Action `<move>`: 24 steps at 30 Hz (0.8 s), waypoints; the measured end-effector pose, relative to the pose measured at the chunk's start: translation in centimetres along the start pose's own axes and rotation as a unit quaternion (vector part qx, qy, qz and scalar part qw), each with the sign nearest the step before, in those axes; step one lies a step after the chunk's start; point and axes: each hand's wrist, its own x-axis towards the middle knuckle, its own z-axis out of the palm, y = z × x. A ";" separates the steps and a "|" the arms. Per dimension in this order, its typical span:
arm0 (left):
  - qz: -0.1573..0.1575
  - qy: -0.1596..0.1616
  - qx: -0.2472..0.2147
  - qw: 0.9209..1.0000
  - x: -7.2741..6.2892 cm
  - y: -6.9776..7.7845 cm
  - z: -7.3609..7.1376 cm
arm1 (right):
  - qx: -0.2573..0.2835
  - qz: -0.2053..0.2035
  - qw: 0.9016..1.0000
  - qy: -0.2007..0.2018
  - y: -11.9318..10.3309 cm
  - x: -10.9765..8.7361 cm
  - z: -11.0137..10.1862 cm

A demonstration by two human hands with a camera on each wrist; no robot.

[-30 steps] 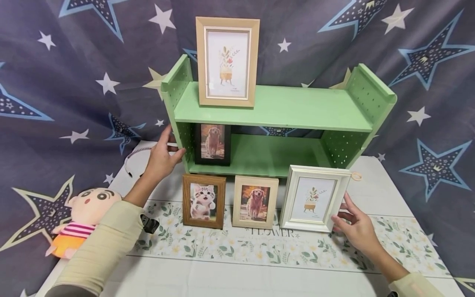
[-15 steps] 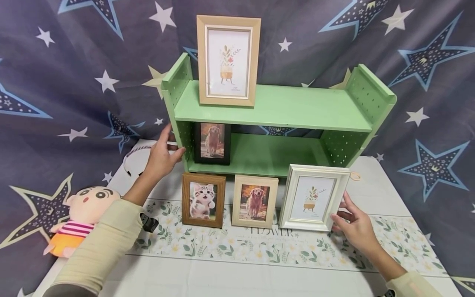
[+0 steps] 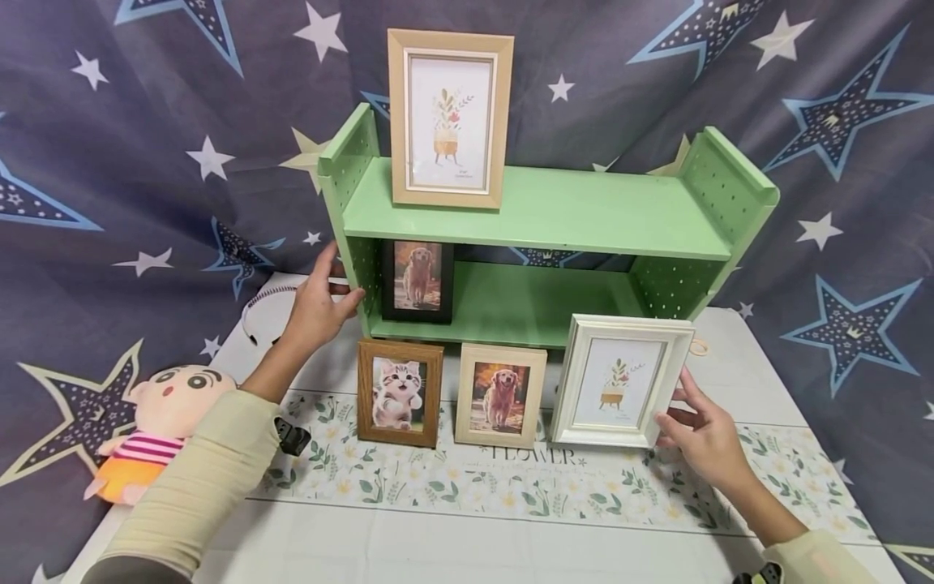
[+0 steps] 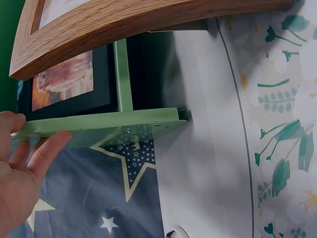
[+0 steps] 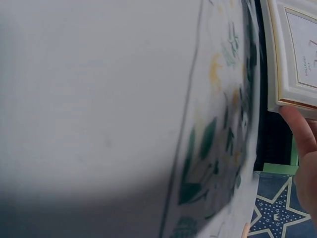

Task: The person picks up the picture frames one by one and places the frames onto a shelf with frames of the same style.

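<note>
My left hand (image 3: pixel 314 308) grips the left side panel of a green two-tier shelf (image 3: pixel 598 207), thumb at its front edge. In the left wrist view the fingers wrap that panel (image 4: pixel 104 120). At the right, my right hand (image 3: pixel 704 442) holds a white picture frame (image 3: pixel 616 385) by its right side, thumb in front and other fingers partly hidden behind. This frame shows a potted plant print and leans back slightly. To its left stand a pale wood frame (image 3: pixel 501 397) with a dog photo and a brown frame (image 3: pixel 400 395) with a kitten photo.
A tan frame (image 3: pixel 451 122) stands on the top tier, a black frame (image 3: pixel 417 280) at the left of the lower tier. A plush doll (image 3: pixel 171 430) sits beside my left forearm. The floral runner (image 3: pixel 620 487) crosses the table. Star-patterned cloth (image 3: pixel 241 122) hangs behind.
My right hand has raised the white picture frame a little and shifted it slightly right over the last half second. My left hand stays on the shelf's side.
</note>
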 end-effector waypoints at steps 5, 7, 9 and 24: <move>-0.003 0.002 0.005 1.000 -0.1 0.1 -0.1 | 0.010 -0.002 1.000 -0.003 -0.3 0.6 -0.3; -0.003 0.002 0.003 1.000 -0.2 0.1 -0.1 | 0.017 -0.002 1.000 -0.003 -0.4 0.8 -0.4; -0.003 0.001 0.000 1.000 -0.2 0.1 -0.1 | 0.021 -0.004 1.000 -0.003 -0.4 0.8 -0.6; -0.003 -0.001 0.006 1.000 -0.1 0.2 0.0 | 0.026 0.010 1.000 -0.003 -0.8 1.3 -1.5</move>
